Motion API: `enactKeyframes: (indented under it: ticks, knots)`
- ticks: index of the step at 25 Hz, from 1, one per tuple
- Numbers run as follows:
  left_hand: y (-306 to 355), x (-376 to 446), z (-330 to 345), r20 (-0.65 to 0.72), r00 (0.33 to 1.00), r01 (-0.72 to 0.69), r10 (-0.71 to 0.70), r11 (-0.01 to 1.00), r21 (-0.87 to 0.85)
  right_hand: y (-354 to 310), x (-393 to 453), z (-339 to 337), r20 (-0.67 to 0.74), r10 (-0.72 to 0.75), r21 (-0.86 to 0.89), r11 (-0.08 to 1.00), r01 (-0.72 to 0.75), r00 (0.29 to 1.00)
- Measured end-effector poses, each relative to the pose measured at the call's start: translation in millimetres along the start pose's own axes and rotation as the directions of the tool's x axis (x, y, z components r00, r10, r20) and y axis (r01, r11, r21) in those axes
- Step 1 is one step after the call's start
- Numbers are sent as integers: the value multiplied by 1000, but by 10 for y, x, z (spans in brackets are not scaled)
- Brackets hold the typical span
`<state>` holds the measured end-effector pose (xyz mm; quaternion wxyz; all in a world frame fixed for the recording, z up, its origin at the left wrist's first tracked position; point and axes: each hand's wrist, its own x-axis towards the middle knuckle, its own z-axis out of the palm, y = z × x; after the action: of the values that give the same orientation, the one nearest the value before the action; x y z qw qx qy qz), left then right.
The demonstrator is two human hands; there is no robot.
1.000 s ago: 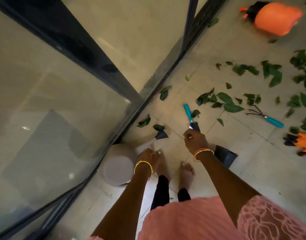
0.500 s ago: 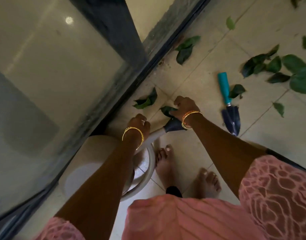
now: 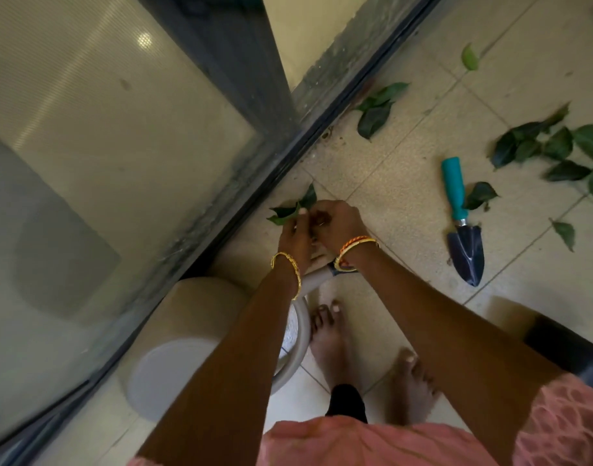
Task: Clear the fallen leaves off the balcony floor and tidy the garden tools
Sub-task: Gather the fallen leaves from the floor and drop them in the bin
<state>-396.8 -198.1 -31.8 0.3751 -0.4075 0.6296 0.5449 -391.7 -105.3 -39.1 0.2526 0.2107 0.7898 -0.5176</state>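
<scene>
- Head view: your left hand (image 3: pixel 296 235) and right hand (image 3: pixel 337 222) meet low over the balcony floor (image 3: pixel 399 203), just beside the dark door track (image 3: pixel 285 153)
- Your left fingers (image 3: pixel 301 213) pinch a small bunch of green leaves (image 3: pixel 293 208) that pokes out toward the door track
- Your right fingers are curled in against that same bunch; how much of it they hold you cannot tell, as the hand hides it
- Directly under your wrists stands a white watering can (image 3: pixel 187 344), touching the door track; its spout (image 3: pixel 317 280) runs up beneath your right wrist
- The trowel (image 3: pixel 461 227), teal handle and dark blade, lies flat on the floor well away from the door track, on your right, with one leaf touching its handle
- More loose leaves (image 3: pixel 550 146) lie scattered beyond the trowel, and a pair (image 3: pixel 377 107) lies close against the door track further ahead
- Your bare feet (image 3: pixel 328 341) stand beside the watering can
</scene>
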Motion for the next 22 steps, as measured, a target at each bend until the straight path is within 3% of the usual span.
enactKeyframes:
  ticks: [2,4,6,8,10,15,17,19,21,22]
  knots:
    - [56,-86,-25,-103,992,58,-72,989,-133,-114,-80,24,153,51,51,997,-59,987]
    - [81,-76,-139,-173,979,100,-108,994,-50,-136,-72,43,161,63,30,997,-68,985]
    - [68,19,-307,-246,962,128,-119,992,18,-88,23,79,30,-78,-180,980,82,997]
    - [39,136,-479,-329,939,124,-105,992,36,-10,192,158,59,-278,-402,873,278,959]
    - [23,221,-594,-408,911,108,-68,991,78,76,361,270,124,-370,-485,787,381,921]
    - [-93,197,-607,-415,910,-16,17,1000,6,292,559,505,128,-171,-664,717,213,977]
    - [-71,189,-579,-362,932,-21,7,999,-34,334,565,503,81,-142,-618,769,161,987]
    - [-3,176,-526,-246,964,53,-98,982,-183,338,528,461,-8,-90,-477,875,76,996]
    - [62,107,-427,-126,980,97,-151,930,-356,294,390,385,-157,94,-149,982,-117,983]
    - [96,39,-339,-88,987,86,-131,916,-392,235,290,318,-177,224,97,973,-209,958]
